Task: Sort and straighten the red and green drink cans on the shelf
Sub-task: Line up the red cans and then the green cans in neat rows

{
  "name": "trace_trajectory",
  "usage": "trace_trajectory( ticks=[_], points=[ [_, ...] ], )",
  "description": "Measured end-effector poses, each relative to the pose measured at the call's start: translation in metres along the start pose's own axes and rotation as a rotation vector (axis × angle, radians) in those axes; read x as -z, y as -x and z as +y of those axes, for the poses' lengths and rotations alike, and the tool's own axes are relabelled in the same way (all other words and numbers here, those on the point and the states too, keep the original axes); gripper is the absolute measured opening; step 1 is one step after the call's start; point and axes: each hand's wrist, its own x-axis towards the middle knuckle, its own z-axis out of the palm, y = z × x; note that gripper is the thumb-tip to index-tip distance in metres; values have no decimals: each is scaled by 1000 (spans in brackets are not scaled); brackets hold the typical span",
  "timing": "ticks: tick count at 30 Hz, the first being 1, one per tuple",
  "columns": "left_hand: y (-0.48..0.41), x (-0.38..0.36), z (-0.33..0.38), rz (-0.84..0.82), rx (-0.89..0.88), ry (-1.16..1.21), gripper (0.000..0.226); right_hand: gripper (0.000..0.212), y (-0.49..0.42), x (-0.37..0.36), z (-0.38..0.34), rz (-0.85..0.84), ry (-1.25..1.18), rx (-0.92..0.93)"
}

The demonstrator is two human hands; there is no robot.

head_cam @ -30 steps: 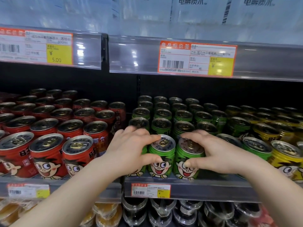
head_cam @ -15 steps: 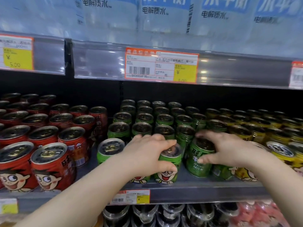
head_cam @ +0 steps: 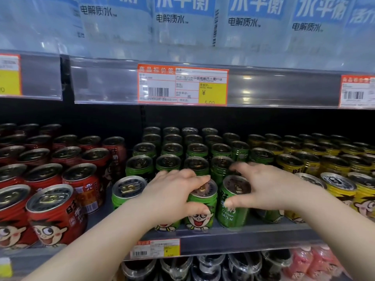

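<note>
My right hand [head_cam: 269,189] curls round the upright green can [head_cam: 233,207] right under it, face apparently sideways; my left hand [head_cam: 172,197] grips its neighbour [head_cam: 200,209].

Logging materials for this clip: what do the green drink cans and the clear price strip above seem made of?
Green cartoon-printed drink cans: likely thin metal, glossy printed walls, silvery pull-tab lids. Clear price strip: seemingly glossy transparent plastic, glare spots over the paper tag.

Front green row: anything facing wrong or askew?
Yes. The text-side green can in the right hand shows lettering, not the cartoon face; the face-out green can in the left hand faces front properly.
</note>
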Motion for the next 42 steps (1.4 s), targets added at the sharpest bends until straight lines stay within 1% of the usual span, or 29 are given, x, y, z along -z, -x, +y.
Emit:
trace_trajectory(
  ticks=[2,3,5,7,8,9,11,12,13,15,16,19,20,23,24,26,28,30,31,34,36,38,39,40,42],
  points=[
    [0,0,-1,-1,1,-1,73,88,4,10,2,-122,-64,57],
    [-1,0,-1,-2,2,2,74,82,5,13,2,-139,-83,82],
    [-2,0,0,-3,1,5,74,76,2,12,-1,-46,-49,59],
    [-2,0,-1,-2,-1,0,74,84,-1,8,-10,76,47,-7],
    [-1,-1,-1,-2,-2,-2,74,88,-2,6,-10,73,72,-21],
    [-1,-1,-1,-3,-2,-4,74,89,-2,5,-8,30,65,-14],
    [-1,-1,-2,-5,-1,-5,74,82,2,8,-3,-104,-26,49],
    [-2,-1,-2,-7,0,-4,74,80,3,8,-2,-127,-48,75],
    [-2,-1,-2,-7,0,-3,74,80,2,7,-2,-95,-31,75],
    [-2,-2,-2,-5,-1,-2,74,84,0,4,-6,34,25,34],
    [-2,-2,-2,-4,-1,-3,74,86,0,2,-6,38,21,21],
    [-2,-2,-2,-4,-3,-6,74,82,2,3,0,-108,-92,77],
    [-2,-1,-2,-5,-3,-3,74,82,3,3,1,-106,-89,85],
    [-2,-2,-2,-4,-5,-3,74,88,0,2,-2,43,48,9],
    [-2,-2,-2,-6,-5,-7,74,89,-1,1,-4,33,52,7],
    [-2,-1,-1,-7,-5,-12,73,80,0,0,-2,-37,-33,60],
    [-1,-1,-1,-10,-2,-6,73,74,1,3,-1,-41,-66,80],
    [-1,0,0,-13,0,-8,73,77,0,3,-1,21,-8,38],
    [-1,0,0,-13,1,-11,74,80,-1,2,-1,19,-3,19],
    [-1,0,0,-14,9,-6,74,81,-3,0,-2,-62,-68,44],
    [-2,1,1,-20,16,18,74,79,-3,3,-1,-66,-92,48],
    [-3,4,2,-32,29,48,75,70,0,9,4,-69,-134,53],
    [-3,7,3,-41,39,61,75,64,3,15,9,-45,-156,40],
    [-4,9,4,-45,54,72,76,59,6,21,17,13,-171,14],
    [-8,13,11,-22,76,82,78,57,12,32,36,121,-124,-85]
  ],
)
